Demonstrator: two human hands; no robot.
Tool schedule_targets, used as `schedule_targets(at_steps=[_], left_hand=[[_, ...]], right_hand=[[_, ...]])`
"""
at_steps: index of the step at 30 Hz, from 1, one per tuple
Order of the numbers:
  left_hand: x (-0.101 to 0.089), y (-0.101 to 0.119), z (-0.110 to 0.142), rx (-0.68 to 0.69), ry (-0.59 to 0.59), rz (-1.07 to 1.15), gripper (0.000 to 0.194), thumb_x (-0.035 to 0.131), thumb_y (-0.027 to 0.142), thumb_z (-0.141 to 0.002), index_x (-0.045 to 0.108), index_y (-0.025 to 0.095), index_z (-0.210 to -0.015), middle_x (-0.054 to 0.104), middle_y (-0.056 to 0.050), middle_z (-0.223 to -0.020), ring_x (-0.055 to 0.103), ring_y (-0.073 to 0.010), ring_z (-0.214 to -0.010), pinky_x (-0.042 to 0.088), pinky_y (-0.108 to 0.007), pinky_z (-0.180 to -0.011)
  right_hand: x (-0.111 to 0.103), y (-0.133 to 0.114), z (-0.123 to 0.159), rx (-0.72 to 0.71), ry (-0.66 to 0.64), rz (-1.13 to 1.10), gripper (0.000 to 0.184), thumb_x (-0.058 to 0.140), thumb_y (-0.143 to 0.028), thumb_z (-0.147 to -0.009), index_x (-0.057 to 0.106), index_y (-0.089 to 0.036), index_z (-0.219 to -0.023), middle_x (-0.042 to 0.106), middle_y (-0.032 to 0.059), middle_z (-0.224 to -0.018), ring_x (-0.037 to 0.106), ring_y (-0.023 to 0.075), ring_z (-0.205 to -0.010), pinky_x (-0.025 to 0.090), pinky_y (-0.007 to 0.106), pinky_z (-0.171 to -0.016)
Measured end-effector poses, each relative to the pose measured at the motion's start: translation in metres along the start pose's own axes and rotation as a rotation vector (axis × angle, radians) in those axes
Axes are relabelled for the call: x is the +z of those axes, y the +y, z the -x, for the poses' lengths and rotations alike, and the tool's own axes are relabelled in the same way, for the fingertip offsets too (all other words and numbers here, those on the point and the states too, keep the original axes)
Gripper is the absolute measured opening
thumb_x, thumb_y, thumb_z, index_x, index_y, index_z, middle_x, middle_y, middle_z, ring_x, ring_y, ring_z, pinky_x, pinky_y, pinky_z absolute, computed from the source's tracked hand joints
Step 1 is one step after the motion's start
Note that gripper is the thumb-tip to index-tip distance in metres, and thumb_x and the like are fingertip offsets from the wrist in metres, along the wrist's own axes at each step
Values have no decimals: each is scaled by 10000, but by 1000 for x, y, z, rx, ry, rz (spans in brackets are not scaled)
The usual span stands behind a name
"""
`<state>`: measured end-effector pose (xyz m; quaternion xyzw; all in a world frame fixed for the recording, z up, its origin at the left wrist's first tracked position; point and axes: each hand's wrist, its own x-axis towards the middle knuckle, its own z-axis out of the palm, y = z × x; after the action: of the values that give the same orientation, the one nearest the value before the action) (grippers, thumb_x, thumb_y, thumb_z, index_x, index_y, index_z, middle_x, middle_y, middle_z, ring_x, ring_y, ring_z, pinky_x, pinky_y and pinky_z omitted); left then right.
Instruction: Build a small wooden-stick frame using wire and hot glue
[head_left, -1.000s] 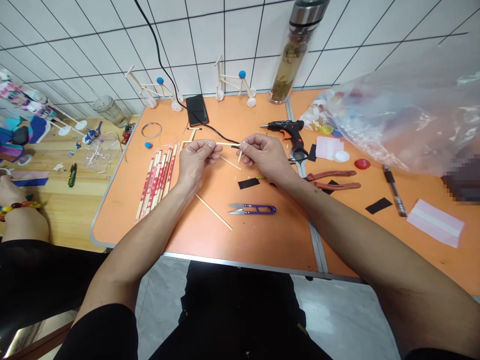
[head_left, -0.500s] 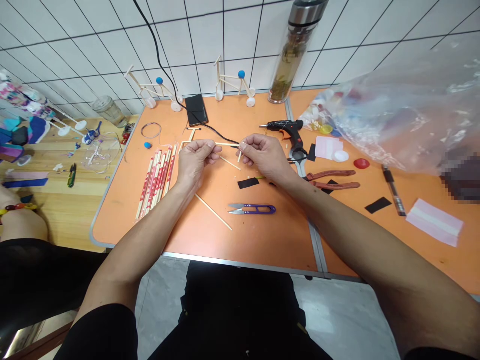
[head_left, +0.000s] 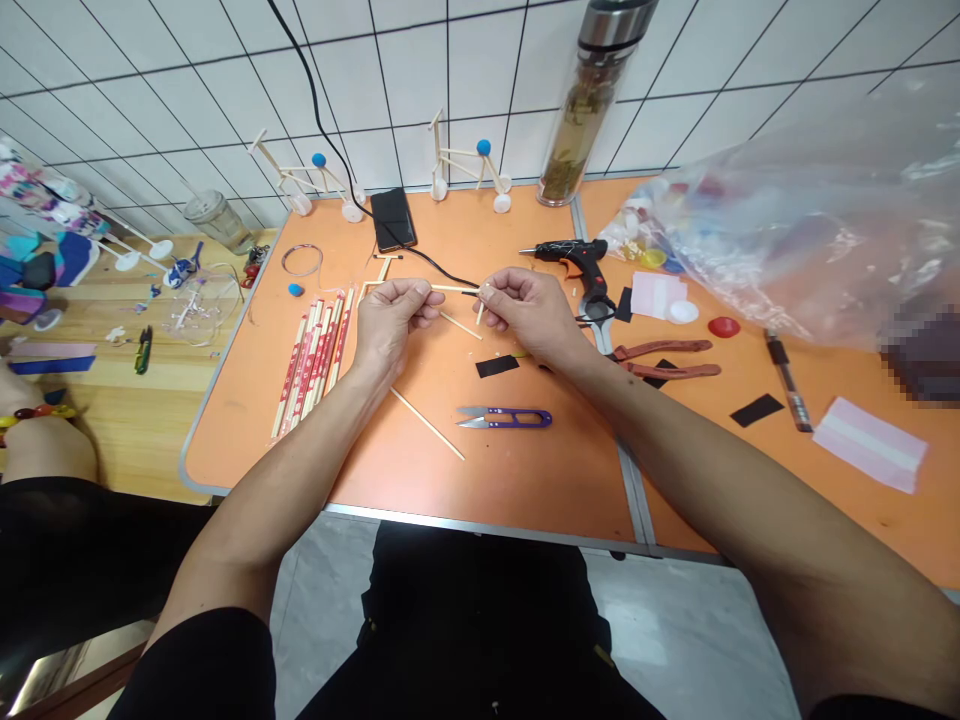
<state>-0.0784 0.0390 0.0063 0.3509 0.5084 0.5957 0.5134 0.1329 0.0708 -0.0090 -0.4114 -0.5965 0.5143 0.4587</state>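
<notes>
The left hand and the right hand hang close together above the orange bench, apart from each other; a thin wooden stick spans the gap, pinched at one end by the left fingertips and at the other by the right fingertips. A small black bit sits at the stick's right end, and a black cable runs in just behind it; a short stick points down from the right hand's grip.

Beneath the hands lie two loose sticks, one close under the left hand; to the left is a bundle of chopsticks in red-printed wrappers. Purple-handled snips and a black foam strip lie just below the hands.

Further off sit a glue gun, a phone and two stick models with blue balls; a clear plastic bag covers the right corner — on the wooden bench at left rests another person's braceleted hand.
</notes>
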Motion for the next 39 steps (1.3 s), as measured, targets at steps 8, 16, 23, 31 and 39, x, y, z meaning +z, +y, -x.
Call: schedule_targets(at_steps=[8, 16, 23, 31, 39], left_hand=[[-1, 0, -2, -8, 0, 9, 197, 855, 169, -1032, 770, 193, -856, 858, -23, -835, 709, -70, -626, 544, -173, -626], [-6, -3, -7, 2, 17, -23, 289, 999, 358, -920, 737, 241, -955, 848, -17, -929, 730, -101, -675, 553, -214, -618], [-19, -19, -13, 248, 67, -341, 124, 843, 239, -934, 738, 245, -868, 700, 18, -804, 653, -139, -689, 497, -269, -645], [-14, -29, 7, 558, -379, -1209, 313, 658, 133, -1038, 860, 253, -1245, 822, -120, -1388, 733, -331, -1261, 594, -484, -1009], [-13, -29, 9, 640, -478, -1409, 341, 555, 152, -1088, 851, 190, -1252, 815, -170, -1398, 708, -365, -1234, 578, -519, -1030]], right_hand=[[2, -3, -1, 76, -10, -54, 202, 885, -259, -1025, 733, -226, -896, 793, 1, -823, 668, 100, -635, 552, 197, -569], [-4, -4, -4, 110, 40, -63, 189, 895, -219, -997, 735, -227, -897, 802, 14, -816, 673, 101, -632, 552, 186, -547], [-7, -3, -7, 206, 121, -9, 237, 824, -40, -939, 715, -209, -813, 770, 16, -703, 662, 98, -569, 547, 173, -511], [-8, 1, -10, 268, 75, 62, 199, 816, -45, -889, 727, -208, -818, 810, 40, -695, 699, 124, -540, 558, 181, -457], [-10, 7, -11, 243, 110, 223, 201, 922, -100, -856, 770, -222, -808, 766, 25, -620, 703, 160, -474, 546, 219, -375]])
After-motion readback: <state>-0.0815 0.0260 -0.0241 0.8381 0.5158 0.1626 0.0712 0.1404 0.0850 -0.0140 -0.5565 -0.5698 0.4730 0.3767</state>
